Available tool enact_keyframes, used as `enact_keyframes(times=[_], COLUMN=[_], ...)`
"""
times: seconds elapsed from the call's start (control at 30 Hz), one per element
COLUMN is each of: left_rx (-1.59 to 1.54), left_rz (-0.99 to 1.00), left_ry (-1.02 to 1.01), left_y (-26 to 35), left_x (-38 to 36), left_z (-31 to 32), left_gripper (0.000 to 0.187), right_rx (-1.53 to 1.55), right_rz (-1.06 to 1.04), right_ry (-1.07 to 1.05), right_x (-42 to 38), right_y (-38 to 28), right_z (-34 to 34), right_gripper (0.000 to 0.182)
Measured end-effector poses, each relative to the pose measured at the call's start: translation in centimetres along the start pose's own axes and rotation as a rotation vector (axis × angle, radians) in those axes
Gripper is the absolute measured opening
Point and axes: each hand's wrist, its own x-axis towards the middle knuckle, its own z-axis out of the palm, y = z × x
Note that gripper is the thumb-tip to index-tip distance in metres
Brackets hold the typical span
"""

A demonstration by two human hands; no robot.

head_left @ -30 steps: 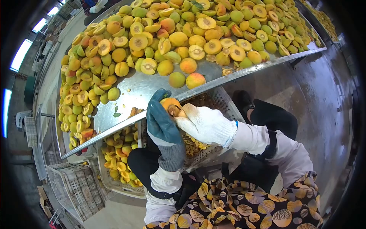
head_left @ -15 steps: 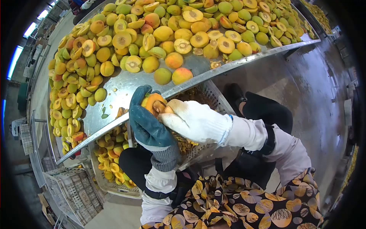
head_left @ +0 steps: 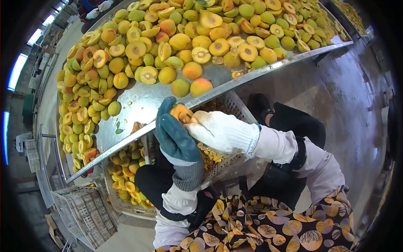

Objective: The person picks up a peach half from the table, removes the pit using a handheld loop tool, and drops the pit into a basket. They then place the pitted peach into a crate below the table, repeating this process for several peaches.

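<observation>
My left hand (head_left: 175, 135), in a blue-green rubber glove, grips an orange peach half (head_left: 179, 112) just below the edge of the metal table (head_left: 142, 101). My right hand (head_left: 220, 131), in a white knit glove, presses its fingertips against the cut face of that peach half, at the pit; any tool in it is hidden. Both hands hover over a perforated metal basket (head_left: 235, 109) that holds pits and scraps. Two whole peaches (head_left: 191, 87) lie on the table right above my hands.
A big pile of whole and halved yellow-green peaches (head_left: 180, 38) covers the table. A crate of cut halves (head_left: 126, 168) sits under the table at left, with empty plastic crates (head_left: 79, 210) beyond it. Wet concrete floor (head_left: 352, 105) lies to the right. Another person's gloved hands (head_left: 98, 7) are at the top left.
Both hands stay on the peach half over the basket with only small shifts; my right fingers keep working at the pit. The view has swung slightly.
</observation>
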Motion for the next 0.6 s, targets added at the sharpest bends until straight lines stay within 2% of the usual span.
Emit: enact_keyframes(times=[0.13,0.17,0.2,0.23,0.27,0.33,0.4,0.47,0.53,0.6], left_rx=[-0.311,-0.093,-0.094,-0.099,-0.105,0.010,0.048,0.245,0.184,0.118], left_rz=[-0.227,-0.089,-0.119,-0.147,-0.176,-0.113,-0.079,0.307,0.301,0.170], left_ry=[-0.068,-0.148,-0.125,-0.103,-0.085,-0.086,-0.067,-0.061,-0.023,-0.039], left_y=[-1.1,-1.5,-1.6,-1.5,-1.1,0.2,-0.1,-1.8,-2.2,-1.7], left_x=[0.2,0.7,0.8,0.8,0.8,0.6,0.5,0.8,0.6,0.1], left_z=[-0.1,-0.5,-0.5,-0.3,-0.1,-0.1,-0.2,-0.7,-0.2,0.0], left_gripper=[0.049,0.053,0.053,0.053,0.053,0.050,0.048,0.040,0.039,0.041], right_rx=[-0.062,-0.074,-0.089,-0.228,-0.186,-0.102,0.214,0.547,0.476,-0.120], right_rz=[0.081,0.105,0.128,-0.011,0.010,0.052,0.207,0.400,0.357,-0.260], right_ry=[0.028,0.043,0.057,0.055,0.060,0.064,-0.088,-0.302,-0.175,0.253], right_x=[0.0,0.0,0.0,0.2,0.0,-0.1,0.2,0.1,-0.6,0.8], right_y=[0.3,0.0,-0.2,1.1,0.7,-0.1,-0.1,-0.5,-2.4,4.0], right_z=[0.0,0.1,0.1,0.6,0.5,0.0,-0.5,-1.7,-1.6,1.5], right_gripper=[0.050,0.050,0.050,0.051,0.051,0.052,0.049,0.046,0.047,0.048])
